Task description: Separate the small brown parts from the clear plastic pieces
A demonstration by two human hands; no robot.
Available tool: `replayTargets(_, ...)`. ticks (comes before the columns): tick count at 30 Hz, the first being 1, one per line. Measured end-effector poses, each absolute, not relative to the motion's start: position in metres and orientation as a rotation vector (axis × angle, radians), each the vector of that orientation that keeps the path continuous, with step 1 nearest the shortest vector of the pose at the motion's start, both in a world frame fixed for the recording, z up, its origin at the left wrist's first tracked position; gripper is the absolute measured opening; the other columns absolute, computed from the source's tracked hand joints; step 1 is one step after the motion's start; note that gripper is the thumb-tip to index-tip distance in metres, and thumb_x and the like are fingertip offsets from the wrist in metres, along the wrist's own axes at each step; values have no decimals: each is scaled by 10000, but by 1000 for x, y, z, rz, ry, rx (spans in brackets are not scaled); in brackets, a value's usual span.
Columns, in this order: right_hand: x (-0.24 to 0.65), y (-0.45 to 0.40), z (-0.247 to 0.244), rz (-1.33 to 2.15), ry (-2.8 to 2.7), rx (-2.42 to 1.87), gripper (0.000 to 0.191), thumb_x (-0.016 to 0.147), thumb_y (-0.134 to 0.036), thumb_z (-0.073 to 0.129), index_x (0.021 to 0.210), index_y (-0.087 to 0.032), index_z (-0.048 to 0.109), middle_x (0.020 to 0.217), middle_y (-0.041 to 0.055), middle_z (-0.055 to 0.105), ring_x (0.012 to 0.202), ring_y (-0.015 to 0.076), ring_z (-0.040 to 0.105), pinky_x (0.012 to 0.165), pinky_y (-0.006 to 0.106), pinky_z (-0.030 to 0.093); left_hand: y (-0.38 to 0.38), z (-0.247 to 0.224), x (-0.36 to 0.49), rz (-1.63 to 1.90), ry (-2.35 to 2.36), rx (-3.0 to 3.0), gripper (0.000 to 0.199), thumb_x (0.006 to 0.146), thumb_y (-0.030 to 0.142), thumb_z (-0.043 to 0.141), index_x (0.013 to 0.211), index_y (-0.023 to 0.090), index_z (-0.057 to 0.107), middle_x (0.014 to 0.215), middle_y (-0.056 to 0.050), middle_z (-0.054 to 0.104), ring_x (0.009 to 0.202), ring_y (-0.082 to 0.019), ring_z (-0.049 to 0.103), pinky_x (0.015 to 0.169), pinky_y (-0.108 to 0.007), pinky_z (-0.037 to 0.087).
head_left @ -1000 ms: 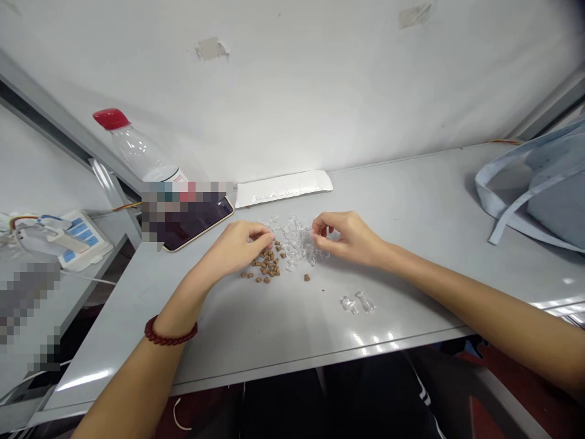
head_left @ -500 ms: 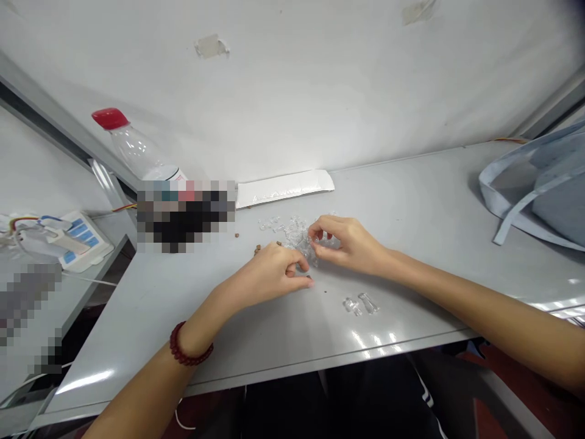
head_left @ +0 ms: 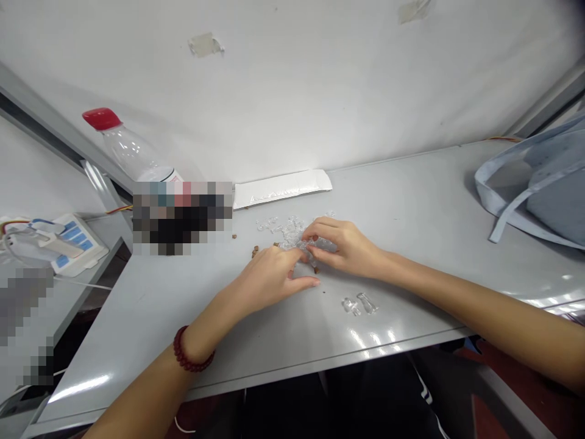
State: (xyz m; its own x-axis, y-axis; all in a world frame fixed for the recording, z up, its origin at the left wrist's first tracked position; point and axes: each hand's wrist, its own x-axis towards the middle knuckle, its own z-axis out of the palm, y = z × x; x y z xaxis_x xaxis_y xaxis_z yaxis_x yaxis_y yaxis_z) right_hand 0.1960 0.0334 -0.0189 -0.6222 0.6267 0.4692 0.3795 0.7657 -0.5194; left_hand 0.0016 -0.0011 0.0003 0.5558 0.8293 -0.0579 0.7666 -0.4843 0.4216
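Note:
A loose pile of small clear plastic pieces (head_left: 291,228) lies on the grey table in front of both hands. At its right edge, my right hand (head_left: 345,247) curls thumb and forefinger closely around a clear piece that is hard to make out. My left hand (head_left: 269,277) rests low over the near side of the pile, thumb stretched apart from the curled fingers, with nothing visible in its grip. A small brown piece (head_left: 316,269) sits just beyond the left thumb tip. Other brown pieces (head_left: 255,251) lie behind the left hand, partly hidden by it.
Two larger clear pieces (head_left: 359,304) lie apart near the table's front edge. Behind the pile is a flat white packet (head_left: 283,188) by the wall. A red-capped bottle (head_left: 132,149) stands left, beside a blurred patch. On the right is a light blue fabric bag (head_left: 548,189).
My left hand has shifted slightly, its fingers now closer to the right fingertips. The brown piece by its thumb shows more clearly. The view has moved slightly.

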Motion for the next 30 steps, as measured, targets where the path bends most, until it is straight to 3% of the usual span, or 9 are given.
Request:
replayTargets(10, 196, 36, -19, 459, -2276, -800, 151, 864, -169, 496, 941, -130, 620, 887, 84, 624, 806, 160, 580, 721, 306, 480, -10, -21, 18, 326, 1399, 2731, 439, 863, 574, 498, 877, 151, 613, 588, -12, 602, 540, -204, 589, 479, -287, 317)
replayTargets(16, 196, 37, -16, 444, -2176, -866, 111, 842, -156, 523, 900, -149, 618, 843, 60, 624, 777, 151, 583, 714, 301, 477, -13, -21, 36, 262, 1446, 2709, 363, 918, 462, 462, 935, 129, 605, 747, -70, 677, 649, -236, 647, 503, -300, 377)
replayTargets(22, 196, 38, -13, 485, -2127, -883, 101, 827, -167, 543, 878, -145, 628, 831, 57, 629, 772, 155, 586, 711, 305, 469, -12, -25, 43, 258, 1435, 2647, 306, 949, 282, 368, 931, 110, 620, 811, -127, 672, 631, -235, 632, 542, -334, 424)
replayTargets(26, 198, 39, -8, 518, -2135, -886, 92, 829, -179, 552, 868, -156, 632, 837, 53, 642, 768, 150, 585, 718, 301, 469, -10, -16, 32, 604, 1241, 2356, 176, 891, 259, 496, 833, 154, 625, 781, -59, 656, 642, -167, 597, 607, -306, 460)
replayTargets(30, 199, 36, -4, 560, -2159, -847, 85, 836, -185, 567, 862, -153, 641, 820, 45, 647, 760, 143, 584, 706, 285, 463, -7, 3, 20, 976, 1267, 1662, 174, 837, 335, 605, 860, 170, 654, 625, 5, 617, 515, -109, 542, 468, -230, 422)
